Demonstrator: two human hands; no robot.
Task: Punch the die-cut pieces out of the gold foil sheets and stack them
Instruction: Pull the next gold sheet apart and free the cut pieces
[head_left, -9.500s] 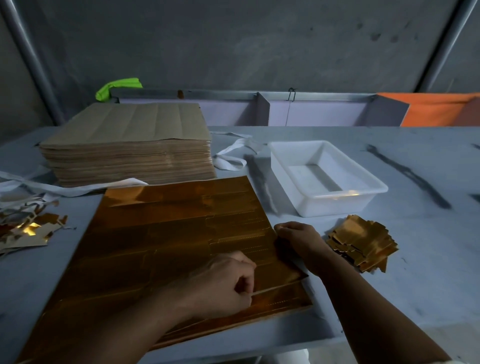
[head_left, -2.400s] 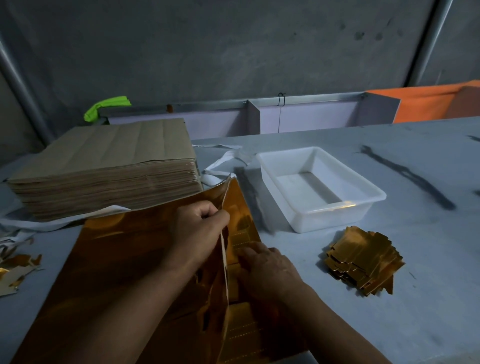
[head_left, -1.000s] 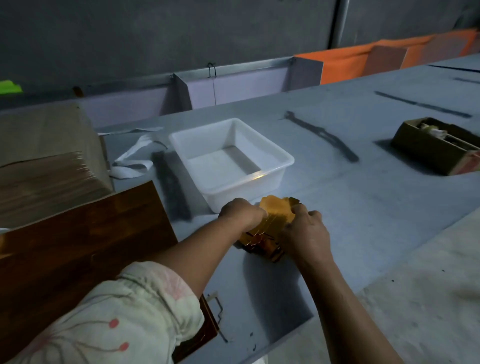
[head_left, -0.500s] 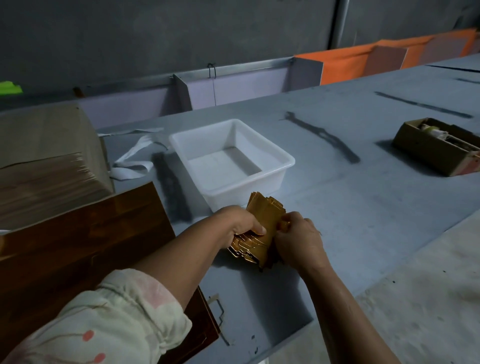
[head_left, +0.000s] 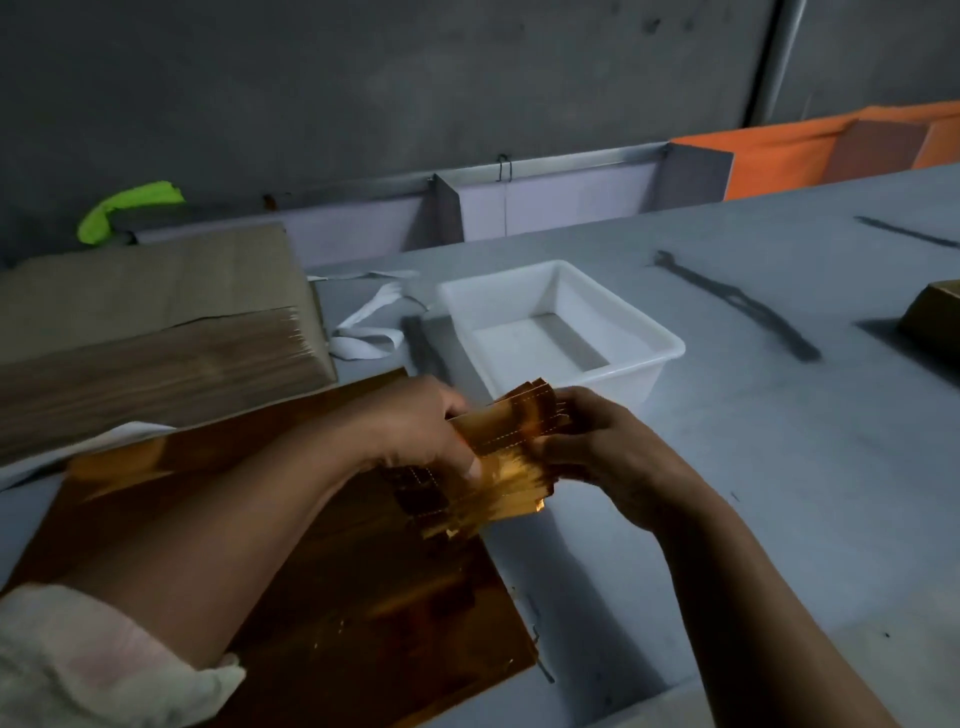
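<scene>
Figure: view from your head camera, hands at the centre of the frame.

Your left hand (head_left: 421, 434) and right hand (head_left: 597, 449) both gripped one bundle of die-cut gold pieces (head_left: 511, 470), held off the table (head_left: 779, 467). The left hand's fingers were curled over the bundle's 9 o'clock end with the thumb pressed on its near face. The right hand's fingers were wrapped round the 3 o'clock end. The pieces were fanned and uneven along the lower edge, with perforated borders visible on the top piece.

At 7 o'clock from the bundle, the gold foil sheet (head_left: 405, 597) lay flat on the table, partly under your left forearm and its pale sleeve (head_left: 78, 665). At 12 o'clock, just beyond your hands, stood a white tray (head_left: 647, 376). At 10 o'clock sat a tall stack of brown sheets (head_left: 156, 332), with white strips (head_left: 369, 332) between it and the tray. A green cloth (head_left: 130, 208) lay at the far edge at 11 o'clock, and part of a cardboard box (head_left: 935, 312) showed at 3 o'clock.
</scene>
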